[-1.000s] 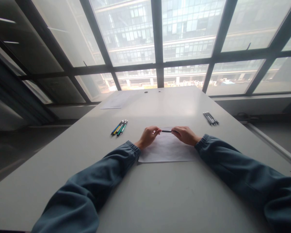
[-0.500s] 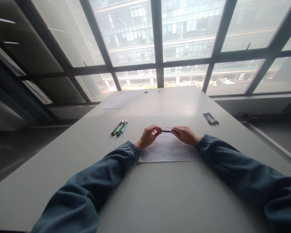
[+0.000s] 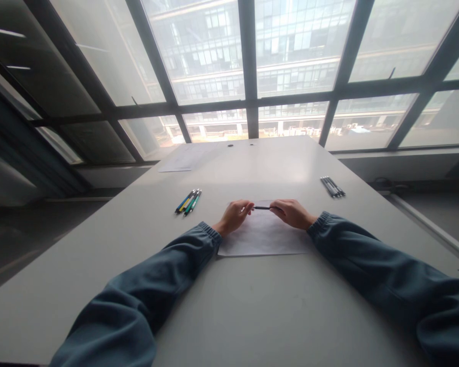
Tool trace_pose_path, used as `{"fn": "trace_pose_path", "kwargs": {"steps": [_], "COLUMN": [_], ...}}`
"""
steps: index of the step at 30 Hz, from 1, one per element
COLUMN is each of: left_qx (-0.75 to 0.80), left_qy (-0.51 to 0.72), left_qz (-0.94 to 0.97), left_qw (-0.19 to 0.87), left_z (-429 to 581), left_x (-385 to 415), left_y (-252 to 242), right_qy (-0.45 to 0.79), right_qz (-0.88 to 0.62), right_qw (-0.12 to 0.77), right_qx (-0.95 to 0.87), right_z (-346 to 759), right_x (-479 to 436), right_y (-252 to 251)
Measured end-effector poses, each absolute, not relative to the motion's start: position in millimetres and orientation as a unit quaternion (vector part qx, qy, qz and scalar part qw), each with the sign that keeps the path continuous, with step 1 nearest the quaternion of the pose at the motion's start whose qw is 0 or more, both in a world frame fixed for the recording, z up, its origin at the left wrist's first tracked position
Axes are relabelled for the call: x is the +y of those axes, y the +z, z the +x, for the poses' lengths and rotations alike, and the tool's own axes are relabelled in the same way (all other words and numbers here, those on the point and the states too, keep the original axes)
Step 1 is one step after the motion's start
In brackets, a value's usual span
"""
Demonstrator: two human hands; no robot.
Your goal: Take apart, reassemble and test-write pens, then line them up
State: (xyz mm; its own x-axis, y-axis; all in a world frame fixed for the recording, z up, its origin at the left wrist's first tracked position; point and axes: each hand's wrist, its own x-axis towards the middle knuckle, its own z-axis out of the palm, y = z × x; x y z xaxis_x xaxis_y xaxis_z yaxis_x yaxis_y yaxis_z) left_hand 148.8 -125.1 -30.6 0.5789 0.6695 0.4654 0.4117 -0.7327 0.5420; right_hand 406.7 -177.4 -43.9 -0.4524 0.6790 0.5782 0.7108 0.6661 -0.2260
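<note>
head view: both hands above the far part of the paper [image 3: 268, 237], a dark pen [image 3: 262, 208] about level between them.

change, against half a second ago: left hand [image 3: 233, 216] then had its fingers arched, with a gap showing under them; now they are drawn together at the pen's left end, where a paler tip shows. whether they grip that end or merely touch it, cannot tell. right hand [image 3: 294, 213] unmoved, fingers curled closed round the pen's other end.

what it means, as a judgement: the work is at the left end, fine fingertip handling, with the right hand as the steady hold.

around: coloured pens [image 3: 187, 202] bunched on the table [image 3: 233, 316], off to the left; grey pens [image 3: 332, 187] side by side, well off to the right. neither group touched. second sheet [image 3: 178, 162] farther back, left, near the windows [image 3: 290, 56].
</note>
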Motion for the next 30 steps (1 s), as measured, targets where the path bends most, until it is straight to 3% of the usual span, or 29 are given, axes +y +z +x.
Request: {"fn": "trace_pose_path", "kwargs": {"steps": [30], "left_qx": [0.277], "left_qy": [0.356], "left_qz": [0.879], "left_qw": [0.156], "left_z": [149.6], "left_x": [-126.3], "left_y": [-31.0], "right_qy": [-0.023], "right_qz": [-0.416], "right_qw": [0.308], "right_qx": [-0.855], "right_z": [408.1], "right_x": [-176.1], "right_y": [-45.3]}}
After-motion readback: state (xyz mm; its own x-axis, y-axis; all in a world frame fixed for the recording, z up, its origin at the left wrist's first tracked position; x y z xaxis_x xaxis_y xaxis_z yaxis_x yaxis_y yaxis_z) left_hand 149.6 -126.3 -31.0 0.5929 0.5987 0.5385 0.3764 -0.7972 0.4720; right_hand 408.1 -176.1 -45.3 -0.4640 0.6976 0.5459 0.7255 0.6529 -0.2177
